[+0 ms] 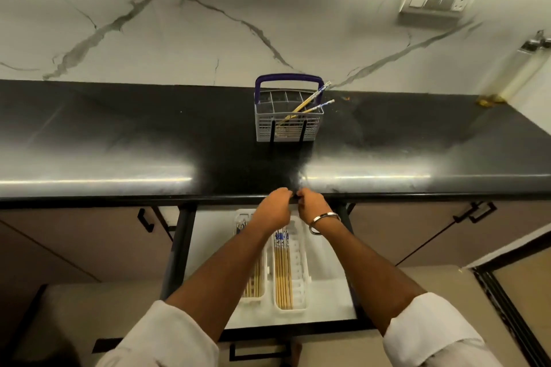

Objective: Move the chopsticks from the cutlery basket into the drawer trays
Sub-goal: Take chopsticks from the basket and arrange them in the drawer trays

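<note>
A grey cutlery basket (287, 125) with a blue handle stands on the black counter, and a few chopsticks (310, 104) lean out of it to the right. Below the counter a drawer (205, 247) is pulled out with two white trays in it. The left tray (253, 299) and the right tray (301, 265) each hold several chopsticks (283, 271) lying lengthwise. My left hand (274, 207) and my right hand (313, 205) are close together at the counter's front edge, above the trays' far ends. Their fingers are curled and no chopstick shows in them.
The black counter (119, 143) runs the full width, against a marbled white wall. A switch plate (438, 1) is on the wall at the upper right. Cabinet doors with black handles (146, 219) flank the drawer. A bangle (323, 222) circles my right wrist.
</note>
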